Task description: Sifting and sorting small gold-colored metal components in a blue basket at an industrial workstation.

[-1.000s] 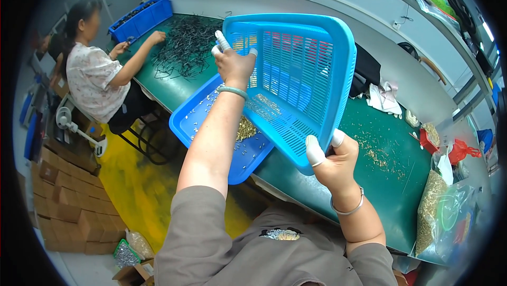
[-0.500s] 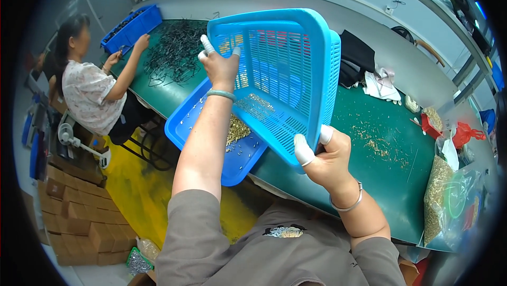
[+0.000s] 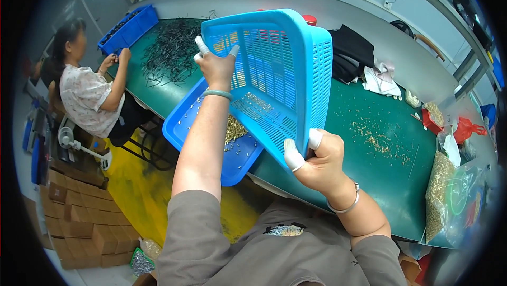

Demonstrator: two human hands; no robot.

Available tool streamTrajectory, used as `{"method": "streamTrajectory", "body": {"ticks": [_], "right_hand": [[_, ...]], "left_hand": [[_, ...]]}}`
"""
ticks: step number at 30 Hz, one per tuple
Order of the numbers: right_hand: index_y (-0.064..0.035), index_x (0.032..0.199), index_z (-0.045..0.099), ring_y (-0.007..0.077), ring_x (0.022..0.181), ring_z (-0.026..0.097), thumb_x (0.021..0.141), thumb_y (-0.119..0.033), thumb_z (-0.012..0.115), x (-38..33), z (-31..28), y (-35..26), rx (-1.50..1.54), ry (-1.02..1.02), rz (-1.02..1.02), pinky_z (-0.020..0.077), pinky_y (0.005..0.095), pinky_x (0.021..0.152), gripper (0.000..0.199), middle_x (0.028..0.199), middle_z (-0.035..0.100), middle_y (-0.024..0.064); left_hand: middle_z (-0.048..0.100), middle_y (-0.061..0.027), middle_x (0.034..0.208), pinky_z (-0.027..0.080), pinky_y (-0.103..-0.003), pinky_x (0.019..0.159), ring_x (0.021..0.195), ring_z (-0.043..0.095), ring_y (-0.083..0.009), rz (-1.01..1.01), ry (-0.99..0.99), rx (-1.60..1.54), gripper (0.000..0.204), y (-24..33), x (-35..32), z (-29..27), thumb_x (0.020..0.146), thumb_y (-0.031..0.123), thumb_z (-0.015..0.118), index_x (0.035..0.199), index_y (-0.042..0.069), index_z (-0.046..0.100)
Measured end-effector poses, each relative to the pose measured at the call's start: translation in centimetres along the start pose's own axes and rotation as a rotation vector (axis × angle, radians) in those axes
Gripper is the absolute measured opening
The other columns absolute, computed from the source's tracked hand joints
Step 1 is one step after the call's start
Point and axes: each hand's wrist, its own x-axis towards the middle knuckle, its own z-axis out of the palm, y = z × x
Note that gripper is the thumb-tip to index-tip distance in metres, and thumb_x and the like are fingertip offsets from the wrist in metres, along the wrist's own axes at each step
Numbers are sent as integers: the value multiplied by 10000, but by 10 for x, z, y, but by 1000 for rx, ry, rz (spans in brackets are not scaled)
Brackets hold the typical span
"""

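Note:
A light blue slotted plastic basket [image 3: 269,74] is held up, tilted on its side, over the table and partly over a darker blue tray [image 3: 240,172]. My left hand [image 3: 215,69], wearing white finger covers, grips its far left rim. My right hand [image 3: 325,164], its thumb and a finger also covered, clamps the near right corner. Small pieces [image 3: 256,101] lie on the basket's slotted bottom. Beneath, the tray holds a heap of small brass-coloured pieces [image 3: 234,130] and scattered loose ones. My left forearm and the basket hide part of the tray.
A co-worker [image 3: 92,85] sits at the left, hands near a blue bin [image 3: 127,28] and a pile of black strips [image 3: 171,51]. Small bits [image 3: 377,141] are strewn on the green table [image 3: 351,180]. Black cloth [image 3: 351,53], white gloves [image 3: 381,80] and a filled plastic bag [image 3: 441,196] lie rightward.
The basket has shifted slightly left and turned a little, both my hands still gripping it. The co-worker's hands have come closer together.

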Motion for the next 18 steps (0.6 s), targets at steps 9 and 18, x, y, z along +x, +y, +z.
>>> {"method": "streamTrajectory", "body": {"ticks": [9,18], "right_hand": [[-27,575,528,102,375,365,690,-24,637,0,-2,6,12,-22,-40,278,246,370,158,445,403,21],[-48,472,363,207,373,379,643,-34,644,0,1,-4,-7,16,-12,301,313,366,329,433,365,73]], "left_hand": [[364,-280,1159,400,-405,896,979,491,-396,91,4,-59,977,-17,8,9,612,244,749,1382,84,169],[370,-282,1151,397,-401,899,1002,480,-395,45,-9,-35,981,-11,9,4,597,237,753,1381,101,180]]}}
